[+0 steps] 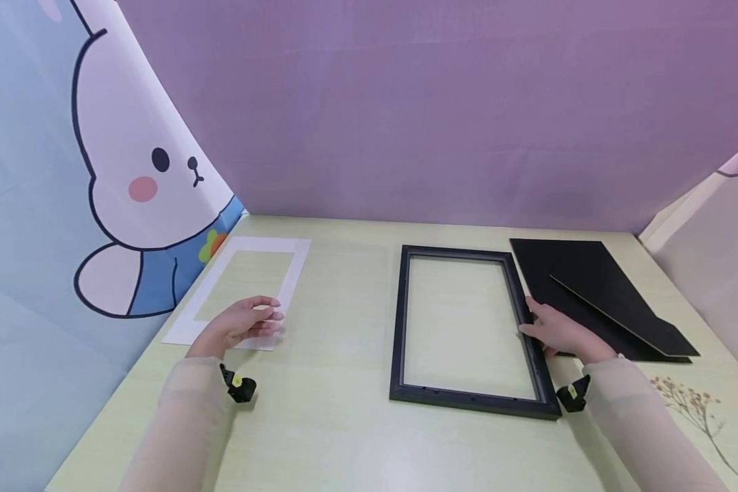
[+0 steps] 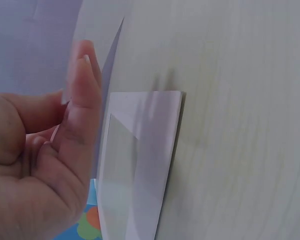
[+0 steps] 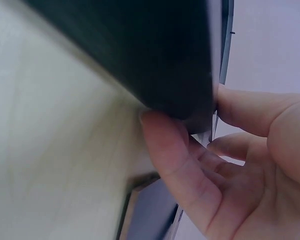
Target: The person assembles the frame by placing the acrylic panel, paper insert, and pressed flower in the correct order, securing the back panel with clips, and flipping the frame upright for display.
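A black picture frame (image 1: 396, 321) lies at the middle right of the table in the head view, its opening showing the pale tabletop. My right hand (image 1: 559, 329) grips the frame's right side. In the right wrist view the thumb (image 3: 245, 107) lies on one face of the frame (image 3: 155, 55), and a finger (image 3: 165, 145) curls under its edge. Over on the left, a white picture mat (image 1: 181, 328) with a rectangular cutout lies flat. My left hand (image 1: 246, 324) hovers above its near right part, fingers loosely bent. The left wrist view shows finger shadows on the mat (image 2: 155, 165).
A black backing board (image 1: 566, 260) with a raised flap (image 1: 627, 318) lies right of the frame. A dried flower sprig (image 1: 691, 403) is at the near right. Purple cloth (image 1: 406, 123) hangs behind the table (image 1: 320, 424), and cartoon-printed cloth (image 1: 31, 273) borders its left side.
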Motion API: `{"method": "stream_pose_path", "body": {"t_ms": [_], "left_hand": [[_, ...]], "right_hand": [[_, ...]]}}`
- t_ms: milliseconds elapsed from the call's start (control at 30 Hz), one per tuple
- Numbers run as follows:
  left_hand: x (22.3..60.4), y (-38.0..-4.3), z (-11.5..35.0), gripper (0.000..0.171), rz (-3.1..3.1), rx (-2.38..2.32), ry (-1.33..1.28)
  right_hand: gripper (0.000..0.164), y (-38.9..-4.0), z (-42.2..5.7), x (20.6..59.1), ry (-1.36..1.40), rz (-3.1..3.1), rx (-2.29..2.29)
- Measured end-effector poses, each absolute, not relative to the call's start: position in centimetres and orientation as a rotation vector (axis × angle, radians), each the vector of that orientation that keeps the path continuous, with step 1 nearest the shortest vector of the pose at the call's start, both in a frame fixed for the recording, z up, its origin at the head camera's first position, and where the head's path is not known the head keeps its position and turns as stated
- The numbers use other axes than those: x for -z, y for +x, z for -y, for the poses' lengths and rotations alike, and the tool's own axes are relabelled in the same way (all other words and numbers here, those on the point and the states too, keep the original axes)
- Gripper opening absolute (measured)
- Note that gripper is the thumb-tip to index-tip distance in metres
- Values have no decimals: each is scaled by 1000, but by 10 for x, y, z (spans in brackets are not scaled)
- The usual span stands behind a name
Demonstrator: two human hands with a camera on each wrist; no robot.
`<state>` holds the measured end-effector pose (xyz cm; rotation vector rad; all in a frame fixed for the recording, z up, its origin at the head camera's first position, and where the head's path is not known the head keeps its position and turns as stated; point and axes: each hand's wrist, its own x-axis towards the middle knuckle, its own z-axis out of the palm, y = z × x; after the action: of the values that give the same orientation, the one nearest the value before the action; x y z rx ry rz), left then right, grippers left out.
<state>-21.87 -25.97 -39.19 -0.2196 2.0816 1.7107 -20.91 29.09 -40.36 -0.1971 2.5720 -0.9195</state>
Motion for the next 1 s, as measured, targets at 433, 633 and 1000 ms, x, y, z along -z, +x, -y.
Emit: {"method": "stream_pose_path", "body": {"t_ms": [433,633,1000], "left_hand": [[387,-218,258,35,-2092,-1734,-183],[384,-219,255,39,-2065,-1772,-164],[374,-223,238,39,-2055,-1801,-72]], "right_hand": [[74,-207,-292,401,-184,-2568,910],[73,-207,-292,401,-183,-2561,923],[73,-207,-291,402,-193,-2565,938]]}}
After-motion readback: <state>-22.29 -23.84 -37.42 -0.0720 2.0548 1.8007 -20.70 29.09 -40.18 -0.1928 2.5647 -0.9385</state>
